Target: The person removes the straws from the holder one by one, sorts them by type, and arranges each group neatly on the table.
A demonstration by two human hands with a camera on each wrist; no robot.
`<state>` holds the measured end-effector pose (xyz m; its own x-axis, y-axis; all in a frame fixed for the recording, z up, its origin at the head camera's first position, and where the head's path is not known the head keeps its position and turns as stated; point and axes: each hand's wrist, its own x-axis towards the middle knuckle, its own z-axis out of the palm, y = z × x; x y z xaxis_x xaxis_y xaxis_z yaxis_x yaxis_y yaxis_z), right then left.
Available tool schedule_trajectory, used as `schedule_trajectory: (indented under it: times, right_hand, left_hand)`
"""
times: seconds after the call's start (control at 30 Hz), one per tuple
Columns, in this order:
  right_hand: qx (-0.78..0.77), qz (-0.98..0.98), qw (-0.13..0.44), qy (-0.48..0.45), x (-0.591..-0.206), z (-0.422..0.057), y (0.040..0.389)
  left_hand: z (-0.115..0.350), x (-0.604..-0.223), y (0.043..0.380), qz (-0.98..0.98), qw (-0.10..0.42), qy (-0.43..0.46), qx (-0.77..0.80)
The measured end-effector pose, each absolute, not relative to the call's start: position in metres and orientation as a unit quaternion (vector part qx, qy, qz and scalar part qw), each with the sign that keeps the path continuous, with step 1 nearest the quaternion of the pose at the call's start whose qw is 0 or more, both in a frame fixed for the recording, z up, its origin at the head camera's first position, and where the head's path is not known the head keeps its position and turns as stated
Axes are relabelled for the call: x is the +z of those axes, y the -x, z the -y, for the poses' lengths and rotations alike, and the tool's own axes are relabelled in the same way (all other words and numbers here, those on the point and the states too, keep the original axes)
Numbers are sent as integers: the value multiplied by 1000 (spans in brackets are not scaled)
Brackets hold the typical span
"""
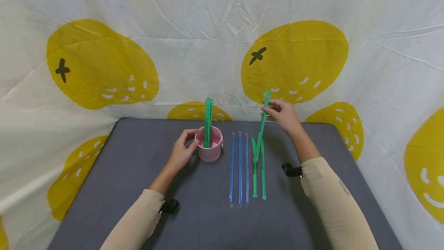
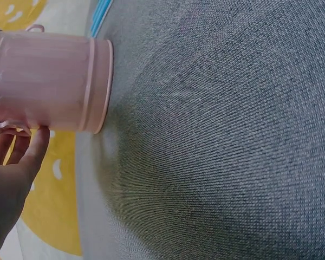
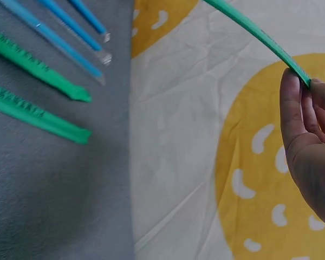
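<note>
A small pink bucket (image 1: pixel 209 153) stands upright on the dark table, with several green wrapped straws (image 1: pixel 207 120) leaning inside it. My left hand (image 1: pixel 181 151) holds the bucket's left side, thumb in front and fingers behind; in the left wrist view, its fingertips meet the bucket (image 2: pixel 46 81) by the side handle. Up to the right, my right hand (image 1: pixel 282 115) pinches another green wrapped straw (image 1: pixel 262 122) between thumb and fingers near its top end. That straw slants down, its lower end overlapping two green straws (image 1: pixel 264 173) that lie on the table.
Three blue straws (image 1: pixel 240 173) in clear wrappers lie side by side between the bucket and the green ones. Behind the grey table (image 1: pixel 118 188) hangs a white cloth (image 1: pixel 201 61) with yellow fruit prints, close to the table's back edge.
</note>
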<state>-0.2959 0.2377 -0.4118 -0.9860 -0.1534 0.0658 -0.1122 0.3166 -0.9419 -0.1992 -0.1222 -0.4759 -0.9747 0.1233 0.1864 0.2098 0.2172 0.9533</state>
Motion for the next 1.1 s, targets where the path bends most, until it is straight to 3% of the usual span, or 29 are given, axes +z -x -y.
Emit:
schedule_trajectory:
  times: [0.4,1.1]
  right_hand:
    - [-527,-844,38,92,-445,-266,281]
    - [-481,-865,142,33,-503,-290,263]
  left_hand:
    - [121,-476,200,781,32,106,-614]
    - [124,-477,201,785,30,109,-609]
